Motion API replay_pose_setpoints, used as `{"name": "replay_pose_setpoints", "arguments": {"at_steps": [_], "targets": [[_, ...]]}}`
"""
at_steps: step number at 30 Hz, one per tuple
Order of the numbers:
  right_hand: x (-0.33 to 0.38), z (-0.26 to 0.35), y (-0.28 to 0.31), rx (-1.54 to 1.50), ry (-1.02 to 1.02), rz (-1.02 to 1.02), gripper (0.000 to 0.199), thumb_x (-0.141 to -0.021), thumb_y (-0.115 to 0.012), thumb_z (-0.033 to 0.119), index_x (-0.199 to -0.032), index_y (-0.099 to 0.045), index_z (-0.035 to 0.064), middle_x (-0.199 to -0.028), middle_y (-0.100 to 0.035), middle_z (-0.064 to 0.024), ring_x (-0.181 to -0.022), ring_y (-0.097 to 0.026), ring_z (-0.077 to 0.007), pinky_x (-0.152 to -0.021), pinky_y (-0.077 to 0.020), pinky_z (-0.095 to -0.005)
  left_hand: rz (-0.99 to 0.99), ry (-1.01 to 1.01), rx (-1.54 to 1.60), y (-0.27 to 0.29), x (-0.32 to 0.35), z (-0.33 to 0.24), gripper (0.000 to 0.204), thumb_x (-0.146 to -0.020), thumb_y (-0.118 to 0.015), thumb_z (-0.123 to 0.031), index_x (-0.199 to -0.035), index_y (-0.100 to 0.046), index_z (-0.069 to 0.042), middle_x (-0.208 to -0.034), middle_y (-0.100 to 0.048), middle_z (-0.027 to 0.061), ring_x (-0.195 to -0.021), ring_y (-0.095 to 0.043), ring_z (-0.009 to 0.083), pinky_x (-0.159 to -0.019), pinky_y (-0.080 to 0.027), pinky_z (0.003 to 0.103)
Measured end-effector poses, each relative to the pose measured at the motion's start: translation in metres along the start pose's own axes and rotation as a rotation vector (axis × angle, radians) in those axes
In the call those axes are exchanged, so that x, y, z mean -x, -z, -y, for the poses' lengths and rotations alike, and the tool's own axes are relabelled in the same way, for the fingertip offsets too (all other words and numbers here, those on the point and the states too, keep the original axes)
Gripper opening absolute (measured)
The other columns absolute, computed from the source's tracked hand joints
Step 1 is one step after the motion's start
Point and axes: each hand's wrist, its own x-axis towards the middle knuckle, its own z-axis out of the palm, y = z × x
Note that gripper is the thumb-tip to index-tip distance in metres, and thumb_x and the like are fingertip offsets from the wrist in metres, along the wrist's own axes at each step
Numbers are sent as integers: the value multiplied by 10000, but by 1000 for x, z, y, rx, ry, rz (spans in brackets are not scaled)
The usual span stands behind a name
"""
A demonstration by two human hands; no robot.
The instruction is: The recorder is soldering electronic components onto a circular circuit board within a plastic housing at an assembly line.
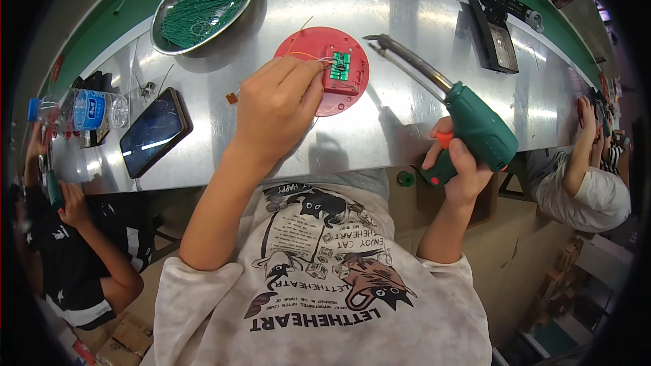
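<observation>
A round red plastic housing (354, 44) lies on the metal bench, with a small green circuit board (341, 66) set in its raised red box. My left hand (281, 102) rests over the housing's left part, thumb and fingertips pinched together on a thin wire at the board's left edge. Thin orange and white wires run between these fingers and the board. The fingertips partly hide the wire's end. My right hand (464, 166) grips a green soldering gun (481, 125) with an orange trigger. Its metal tip points left, above the bench and apart from the board.
A steel bowl (157, 35) full of green wires stands at the far left. A phone (156, 132) and a plastic bottle (95, 110) lie to the left. A black soldering stand (494, 41) is at the far right. Other people (590, 190) work at both sides.
</observation>
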Motion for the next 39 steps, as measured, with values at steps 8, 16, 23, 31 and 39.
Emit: {"name": "replay_pose_setpoints", "arguments": {"at_steps": [8, 16, 23, 31, 39], "targets": [[-9, -10, 3, -107, 25, -82, 457, -917, -575, 145, -1285, -491, -111, -946, -634, -233, -465, -575, -188, -403, -488, -285, 26, 51, 22, -1, 2, 1, 111, -797, -687, -9, -908, -685, -3, -806, -656, 114, -716, -655, 284, -641, -533, 384], [-14, -12, 1, -218, 4, -105, 480, -932, -567, 162, -1312, -454, -108, -942, -625, -246, -443, -567, -190, -379, -474, -293, 33, 186, 69, 0, 1, -2, 85, -816, -679, -10, -897, -668, 13, -825, -664, 135, -740, -660, 305, -673, -539, 388], [0, -11, 7, -82, 88, -59, 455, -917, -604, 190, -1249, -525, -111, -982, -630, -250, -473, -584, -199, -433, -486, -299, 42, 452, 280, 16, -3, -14, 88, -888, -628, -9, -955, -670, 31, -835, -658, 158, -715, -657, 294, -639, -520, 375], [12, 1, -3, 56, 86, 46, 418, -904, -657, 223, -1167, -624, -100, -1034, -662, -246, -518, -585, -189, -496, -458, -275, -119, 337, 73, 33, -3, -6, 143, -856, -661, 37, -990, -709, 22, -849, -644, 124, -686, -614, 275, -622, -499, 340], [17, -5, -1, 147, -8, 162, 345, -856, -657, 67, -1159, -636, -97, -1031, -669, -226, -596, -609, -195, -538, -502, -296, -56, 85, 21, 14, 2, -3, 196, -769, -708, 60, -960, -711, 16, -830, -664, 120, -726, -622, 280, -631, -505, 372]]}}
